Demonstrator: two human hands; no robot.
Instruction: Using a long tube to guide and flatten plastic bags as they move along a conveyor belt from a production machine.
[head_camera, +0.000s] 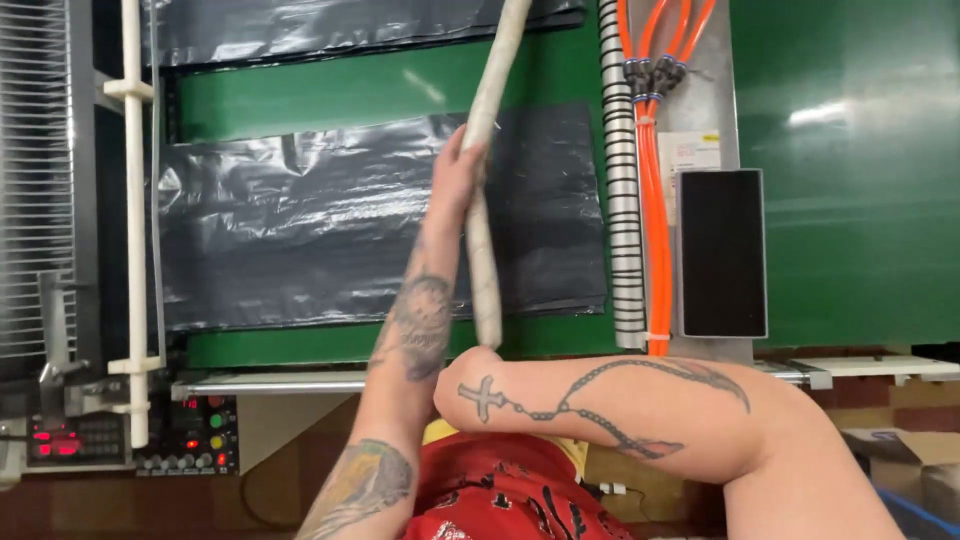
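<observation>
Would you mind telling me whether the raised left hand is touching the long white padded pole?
Touching. The head view shows the left hand wrapped around the long white padded pole, fingers closed on it in front of the black plastic sheet.

I note my left hand (455, 175) on a matt, rough off-white pole (484, 190). Far: crinkled glossy black plastic sheet (300, 230), glossy green panel (850, 170), smooth orange plastic hoses (653, 200), ribbed grey conduit (625, 200).

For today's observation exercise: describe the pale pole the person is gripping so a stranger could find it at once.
Start at the green machine wall with black plastic sheeting. In front of the sheeting, a hand grips a thick off-white pole. Unlike the thinner white upright rod at far left, it leans and hangs free.
</observation>
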